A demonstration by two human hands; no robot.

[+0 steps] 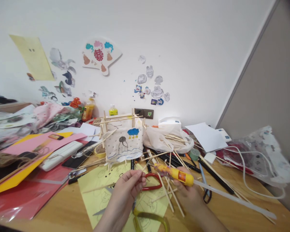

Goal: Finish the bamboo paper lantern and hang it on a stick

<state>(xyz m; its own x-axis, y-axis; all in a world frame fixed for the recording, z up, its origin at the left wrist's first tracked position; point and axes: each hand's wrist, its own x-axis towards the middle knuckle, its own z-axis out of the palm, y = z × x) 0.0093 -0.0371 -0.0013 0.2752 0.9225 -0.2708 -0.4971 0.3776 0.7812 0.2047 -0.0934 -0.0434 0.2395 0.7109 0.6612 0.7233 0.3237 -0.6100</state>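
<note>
My left hand (130, 185) is closed in a pinch on a thin wooden stick (99, 188) above the yellow drawn-on paper (89, 196). My right hand (187, 190) is wrapped round a yellow glue gun (181, 176), with a long clear glue stick (234, 195) coming out of its back end. The gun's front points left, close to my left fingertips. Behind my hands stands a small stick frame (105, 124) with a drawn paper panel (123, 145) on its front. Red-handled scissors (156, 185) and yellow-handled scissors (151, 216) lie between my hands.
Loose sticks (175, 199) and black pens (178, 161) lie near the right hand. Farther back are a white plastic bag (157, 138) and white paper (206, 137). Coloured folders (38, 183) and a white power strip (62, 154) are at left. A white cable (244, 164) loops at right.
</note>
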